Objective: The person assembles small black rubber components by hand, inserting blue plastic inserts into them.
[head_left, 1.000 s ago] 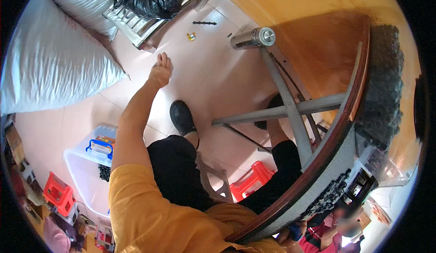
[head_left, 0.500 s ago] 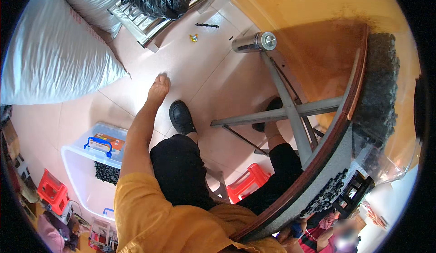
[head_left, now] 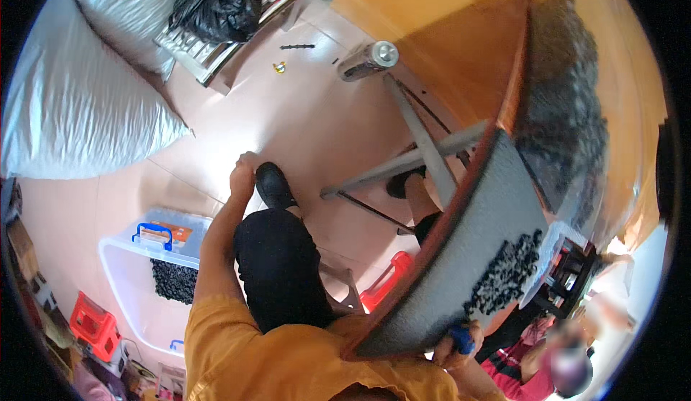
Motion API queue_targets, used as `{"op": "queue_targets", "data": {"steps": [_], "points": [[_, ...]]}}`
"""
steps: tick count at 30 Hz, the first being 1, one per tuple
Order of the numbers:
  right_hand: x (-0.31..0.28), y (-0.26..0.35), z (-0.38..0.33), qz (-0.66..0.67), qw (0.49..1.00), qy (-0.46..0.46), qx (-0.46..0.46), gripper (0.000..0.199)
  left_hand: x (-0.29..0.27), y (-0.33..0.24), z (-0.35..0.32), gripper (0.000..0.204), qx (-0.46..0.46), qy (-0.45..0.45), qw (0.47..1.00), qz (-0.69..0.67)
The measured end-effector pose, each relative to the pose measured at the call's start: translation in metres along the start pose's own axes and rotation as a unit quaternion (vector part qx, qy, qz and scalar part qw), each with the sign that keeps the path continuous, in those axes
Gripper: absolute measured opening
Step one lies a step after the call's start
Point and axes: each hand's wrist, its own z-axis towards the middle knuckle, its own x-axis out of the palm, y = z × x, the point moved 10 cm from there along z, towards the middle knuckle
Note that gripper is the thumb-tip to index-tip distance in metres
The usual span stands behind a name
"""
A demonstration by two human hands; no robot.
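My left hand [head_left: 243, 176] hangs low over the floor beside my dark shoe [head_left: 273, 185]. Its fingers are curled together, and whatever they may hold cannot be made out. At the near edge of the grey-topped table [head_left: 439, 271], my right hand [head_left: 448, 356] is closed around a small blue object [head_left: 462, 339] whose kind is unclear. Just beyond it lies a spread of small black pieces [head_left: 504, 275]. A larger dark heap [head_left: 565, 113] covers the table farther off.
A clear plastic box [head_left: 119, 271] with blue handles holds black pieces [head_left: 175, 280]. Large white sacks [head_left: 79, 106] stand at far left. A steel flask [head_left: 368, 60] is by the table legs [head_left: 425, 142]. Red stools [head_left: 96, 325] and another person's red sleeve [head_left: 504, 368] also show.
My left hand has drawn back toward my shoe. The view has shifted, so more of the tabletop shows, and my right hand with the blue object has come into fuller view.
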Motion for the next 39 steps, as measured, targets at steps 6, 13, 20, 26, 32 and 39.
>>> {"op": "queue_targets", "data": {"steps": [6, 13, 20, 26, 32, 39], "points": [[0.031, -0.001, 0.041, 0.092, 0.976, 0.199, 0.019, 0.013, -0.014, 0.039, -0.054, 0.021, -0.188, 0.022, 0.965, -0.182], [0.006, 0.001, 0.058, 0.139, 0.99, 0.017, 0.024, 0.022, -0.175, 0.007, -0.112, 0.018, -0.138, -0.118, 0.809, -0.559], [-0.005, -0.002, 0.039, 0.167, 0.985, -0.049, 0.017, 0.02, -0.358, -0.194, -0.181, 0.012, 0.099, -0.177, 0.813, -0.545], [-0.042, -0.015, 0.007, 0.23, 0.962, -0.138, 0.055, 0.021, -0.364, -0.385, -0.259, 0.018, 0.381, -0.086, 0.888, -0.244], [-0.071, -0.051, -0.04, 0.21, 0.949, -0.16, 0.17, 0.019, -0.315, -0.463, -0.284, 0.015, 0.536, -0.114, 0.833, -0.076], [-0.072, -0.051, -0.055, 0.201, 0.952, -0.168, 0.159, 0.016, -0.299, -0.476, -0.282, 0.023, 0.502, -0.209, 0.837, 0.059]]}}
